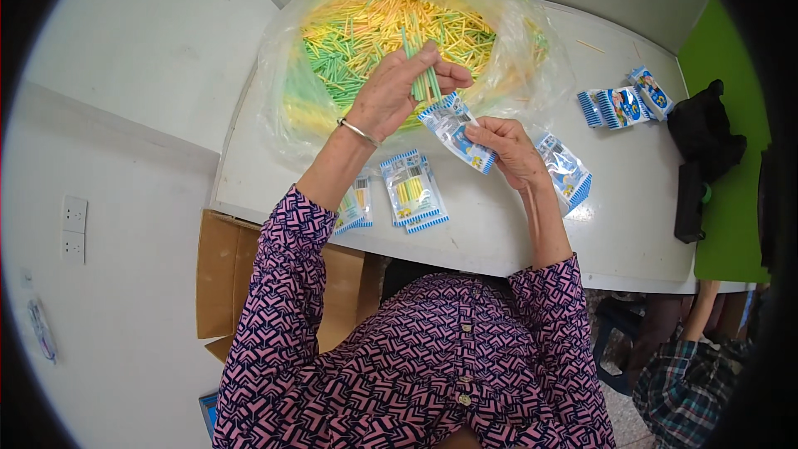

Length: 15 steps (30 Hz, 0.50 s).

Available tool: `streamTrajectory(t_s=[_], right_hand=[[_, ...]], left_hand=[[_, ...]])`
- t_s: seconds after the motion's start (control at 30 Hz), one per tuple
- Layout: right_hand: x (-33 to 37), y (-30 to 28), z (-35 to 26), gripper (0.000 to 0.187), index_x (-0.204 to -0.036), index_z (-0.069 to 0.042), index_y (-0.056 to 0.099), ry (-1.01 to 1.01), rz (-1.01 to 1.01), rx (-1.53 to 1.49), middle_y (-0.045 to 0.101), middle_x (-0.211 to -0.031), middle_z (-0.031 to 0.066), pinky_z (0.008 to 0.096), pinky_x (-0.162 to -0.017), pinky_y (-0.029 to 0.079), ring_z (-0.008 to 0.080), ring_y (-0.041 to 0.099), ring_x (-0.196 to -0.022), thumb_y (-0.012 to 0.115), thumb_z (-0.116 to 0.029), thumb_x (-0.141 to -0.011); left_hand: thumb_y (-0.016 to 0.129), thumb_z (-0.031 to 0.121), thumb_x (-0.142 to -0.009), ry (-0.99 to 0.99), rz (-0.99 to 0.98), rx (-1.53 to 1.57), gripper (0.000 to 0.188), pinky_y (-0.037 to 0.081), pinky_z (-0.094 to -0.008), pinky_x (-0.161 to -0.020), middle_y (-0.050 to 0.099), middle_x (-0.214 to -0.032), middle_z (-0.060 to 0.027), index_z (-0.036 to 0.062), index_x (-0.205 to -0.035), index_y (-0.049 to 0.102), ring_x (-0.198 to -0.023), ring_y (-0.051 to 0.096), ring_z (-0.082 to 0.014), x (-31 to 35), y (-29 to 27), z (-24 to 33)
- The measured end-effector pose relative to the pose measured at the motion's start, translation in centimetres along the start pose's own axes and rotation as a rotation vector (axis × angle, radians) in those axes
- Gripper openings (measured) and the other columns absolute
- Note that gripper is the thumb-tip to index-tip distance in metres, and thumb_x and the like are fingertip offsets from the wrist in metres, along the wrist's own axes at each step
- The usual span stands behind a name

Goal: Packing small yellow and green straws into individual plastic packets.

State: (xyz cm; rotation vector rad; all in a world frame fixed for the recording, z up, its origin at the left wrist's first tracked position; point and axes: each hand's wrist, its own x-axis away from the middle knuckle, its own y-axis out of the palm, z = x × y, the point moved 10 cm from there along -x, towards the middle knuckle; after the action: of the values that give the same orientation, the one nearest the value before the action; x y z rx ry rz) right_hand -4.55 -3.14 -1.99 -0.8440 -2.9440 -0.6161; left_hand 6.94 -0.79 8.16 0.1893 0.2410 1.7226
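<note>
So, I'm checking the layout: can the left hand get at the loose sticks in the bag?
Probably yes: the left hand is at the open bag, whose loose sticks lie uncovered, though its fingers are occupied with green sticks.

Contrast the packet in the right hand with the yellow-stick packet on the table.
The held packet is raised in the right hand; the yellow-stick packet lies on the table. The yellow-stick packet shows yellow sticks inside; the held packet shows none. Both have blue-striped ends.

White tabletop [632, 216] bears a bag of sticks [287, 112] (eleven o'clock), filled packets [410, 192] (seven), pouches [569, 175] (four) and blue packs [620, 107] (two)
</note>
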Motion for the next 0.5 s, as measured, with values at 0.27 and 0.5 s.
streamTrajectory(t_s=[0.27,0.5], right_hand=[[0.4,0.6,0.3,0.015,-0.088,-0.002,0.066,0.010,-0.039,-0.103,0.063,-0.080,-0.0011,0.0180,-0.061,0.043,0.0028,0.055,-0.070,0.064,-0.017,-0.087],[0.3,0.1,0.2,0.018,-0.097,0.000,0.066,-0.041,0.032,-0.149,0.064,-0.081,-0.0009,0.0178,-0.063,0.044,0.0032,0.056,-0.070,0.063,-0.016,-0.088]], left_hand=[[0.043,0.035,-0.098,0.007,-0.085,-0.216,0.046,0.049,-0.0297,-0.085,0.066,-0.100,-0.0150,-0.0057,-0.104,0.062,-0.098,0.060,-0.0196,0.8,2.3,-1.3],[0.041,0.039,-0.098,0.008,-0.090,-0.205,0.043,0.047,-0.0308,-0.090,0.061,-0.112,-0.0128,-0.0007,-0.109,0.056,-0.106,0.057,-0.0193,1.3,2.4,-1.9]])
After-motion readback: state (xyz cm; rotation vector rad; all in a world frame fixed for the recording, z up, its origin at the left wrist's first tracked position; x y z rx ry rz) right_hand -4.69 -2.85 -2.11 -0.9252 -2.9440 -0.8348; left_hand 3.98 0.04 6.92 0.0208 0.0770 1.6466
